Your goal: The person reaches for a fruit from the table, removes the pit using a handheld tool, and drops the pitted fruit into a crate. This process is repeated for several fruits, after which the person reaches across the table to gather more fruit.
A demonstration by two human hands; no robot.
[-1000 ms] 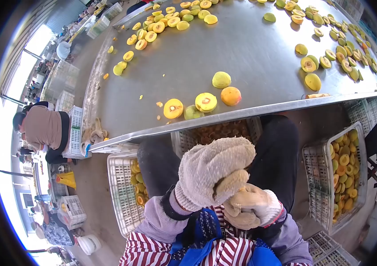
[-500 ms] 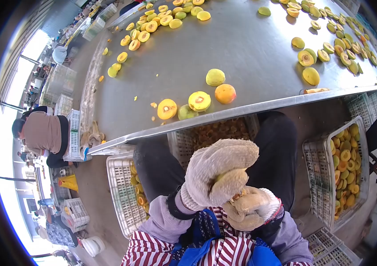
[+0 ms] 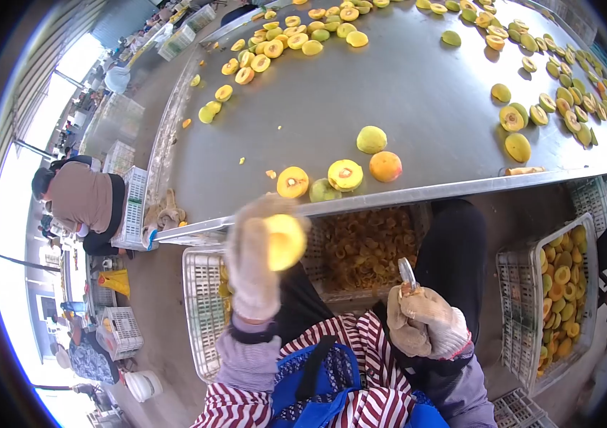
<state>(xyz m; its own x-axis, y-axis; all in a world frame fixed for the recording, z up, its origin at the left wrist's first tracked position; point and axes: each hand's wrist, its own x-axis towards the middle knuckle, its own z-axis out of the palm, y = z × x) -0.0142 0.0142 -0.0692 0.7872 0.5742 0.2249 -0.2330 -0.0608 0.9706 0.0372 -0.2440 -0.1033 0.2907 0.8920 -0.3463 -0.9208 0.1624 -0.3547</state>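
Note:
My left hand [image 3: 252,264], in a pale work glove and blurred by motion, is raised near the table's front edge with a yellow peach half [image 3: 285,242] in its grip. The fruit's cut face looks toward the camera. Lower and to the right, my gloved right hand [image 3: 425,322] is closed round a small metal tool [image 3: 407,272] with a curved, loop-like end; its handle is hidden in the fist. Just beyond the hands, two cut peach halves [image 3: 345,175] and several other peach pieces lie along the front edge of the metal table [image 3: 303,128].
Many peach halves [image 3: 275,48] lie at the back left, more [image 3: 567,100] at the right. Below the table edge stands a crate of pits and scraps [image 3: 367,246]. A crate of peach halves [image 3: 560,285] is at right, another crate [image 3: 200,314] at left. A co-worker [image 3: 86,200] sits far left.
My hands have parted: the left moved left and up with the peach half, now in plain view. The metal tool in my right hand has come into sight. The whole view has shifted slightly.

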